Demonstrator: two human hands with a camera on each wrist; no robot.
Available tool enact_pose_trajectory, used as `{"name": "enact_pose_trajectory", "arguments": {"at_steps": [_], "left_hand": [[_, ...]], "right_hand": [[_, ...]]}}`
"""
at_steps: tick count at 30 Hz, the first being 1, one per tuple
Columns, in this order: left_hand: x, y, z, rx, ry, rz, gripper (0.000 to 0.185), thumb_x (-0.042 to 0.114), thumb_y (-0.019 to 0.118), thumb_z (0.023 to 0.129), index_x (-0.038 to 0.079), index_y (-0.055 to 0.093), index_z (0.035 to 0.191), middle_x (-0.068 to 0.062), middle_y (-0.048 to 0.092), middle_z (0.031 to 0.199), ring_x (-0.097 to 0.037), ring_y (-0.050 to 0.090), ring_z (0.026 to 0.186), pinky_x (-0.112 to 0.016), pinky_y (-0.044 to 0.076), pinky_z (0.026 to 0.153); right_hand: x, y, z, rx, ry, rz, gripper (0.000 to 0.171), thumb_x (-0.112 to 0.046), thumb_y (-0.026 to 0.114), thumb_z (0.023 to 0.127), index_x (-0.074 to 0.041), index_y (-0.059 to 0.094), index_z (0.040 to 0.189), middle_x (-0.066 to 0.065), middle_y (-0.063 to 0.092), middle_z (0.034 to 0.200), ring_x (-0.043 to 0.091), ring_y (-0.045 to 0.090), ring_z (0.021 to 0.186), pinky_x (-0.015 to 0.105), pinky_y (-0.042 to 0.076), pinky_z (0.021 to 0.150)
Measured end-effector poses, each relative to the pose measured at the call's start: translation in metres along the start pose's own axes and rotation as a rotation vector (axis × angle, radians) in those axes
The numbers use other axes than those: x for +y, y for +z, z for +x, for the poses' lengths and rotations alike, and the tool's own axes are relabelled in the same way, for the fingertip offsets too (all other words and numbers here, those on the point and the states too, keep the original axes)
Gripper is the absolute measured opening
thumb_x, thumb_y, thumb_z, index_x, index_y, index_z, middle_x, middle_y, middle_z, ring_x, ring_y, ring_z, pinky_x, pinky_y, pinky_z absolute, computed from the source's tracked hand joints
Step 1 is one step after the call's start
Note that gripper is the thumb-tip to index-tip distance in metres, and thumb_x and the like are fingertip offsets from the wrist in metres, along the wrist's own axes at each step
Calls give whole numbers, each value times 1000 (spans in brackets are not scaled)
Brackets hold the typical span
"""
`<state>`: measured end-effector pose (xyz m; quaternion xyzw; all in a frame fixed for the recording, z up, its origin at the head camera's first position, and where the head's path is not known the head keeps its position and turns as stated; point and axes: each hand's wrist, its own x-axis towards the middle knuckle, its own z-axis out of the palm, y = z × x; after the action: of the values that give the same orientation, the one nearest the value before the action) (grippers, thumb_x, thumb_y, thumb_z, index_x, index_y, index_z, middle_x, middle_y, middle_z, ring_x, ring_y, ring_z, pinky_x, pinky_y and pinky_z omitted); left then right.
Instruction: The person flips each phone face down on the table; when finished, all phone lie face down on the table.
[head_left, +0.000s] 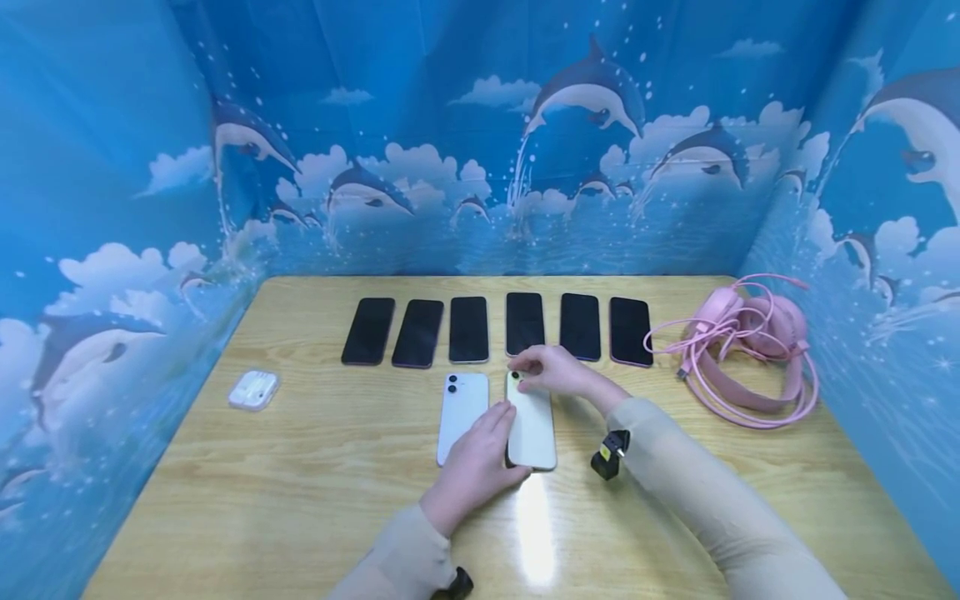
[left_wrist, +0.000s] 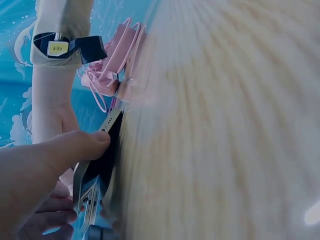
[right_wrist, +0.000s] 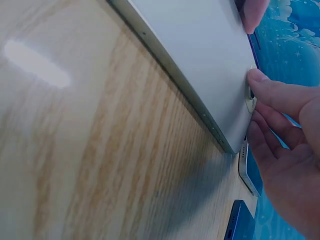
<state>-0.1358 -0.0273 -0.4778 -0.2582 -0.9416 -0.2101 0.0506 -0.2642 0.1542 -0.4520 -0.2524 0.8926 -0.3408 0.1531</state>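
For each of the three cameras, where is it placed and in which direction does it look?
Head: above the table, looking forward and down at both hands and sleeves, phone rows, headset.
Left wrist: low at table level, sees left hand, the right sleeve, pale phone.
Right wrist: low, sees right hand on the phone's camera end.
All three share that phone.

We see six phones in a row [head_left: 498, 329] across the far middle of the worktop [head_left: 300, 500]. Nearer, two more phones lie side by side: left phone [head_left: 459, 408], right phone [head_left: 531, 421] just beside it. Our left hand [head_left: 472, 467] sits at the near end between them, our right hand [head_left: 551, 371] on the far end of the right phone. Earbud case [head_left: 253, 389] well off to the left. Headset with cable [head_left: 750, 350] far right, beside the row's right end.
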Motion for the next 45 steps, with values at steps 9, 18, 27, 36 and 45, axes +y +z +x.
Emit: {"name": "enact_pose_trajectory", "arguments": {"at_steps": [9,18,27,36,45], "left_hand": [[0,7,4,-9,26,80,87,45,81,72,-6,47,135,-18,49,137,-27,47,126,-35,43,103],[1,5,7,-80,-1,86,87,48,78,75,-6,47,135,-18,46,140,-28,44,129,-36,42,104],[1,6,7,-108,-24,74,87,48,76,76,-5,44,138,-18,43,143,-27,41,132,-37,41,105],[2,3,7,-152,-58,50,85,47,75,79,-3,42,140,-16,42,145,-26,39,133,-37,39,107],[-24,-34,1,-136,-157,-208,73,30,74,84,2,41,142,-13,39,148,-27,35,136,-42,30,112]], "right_hand": [[2,2,0,-23,22,-16,36,-12,74,84,-9,66,119,4,65,117,20,59,108,32,52,90],[5,2,1,-19,-1,-31,35,-12,74,84,-8,67,118,5,66,115,20,60,107,33,52,91],[3,1,-1,-28,19,-43,34,-11,73,84,-9,67,117,3,66,114,21,59,106,35,51,90],[2,-1,4,-54,5,-108,35,-12,74,84,-9,66,117,4,66,113,20,59,105,35,51,91],[-16,-1,18,-65,-64,-83,38,-10,71,86,-4,62,122,8,64,117,23,58,108,34,50,93]]}}
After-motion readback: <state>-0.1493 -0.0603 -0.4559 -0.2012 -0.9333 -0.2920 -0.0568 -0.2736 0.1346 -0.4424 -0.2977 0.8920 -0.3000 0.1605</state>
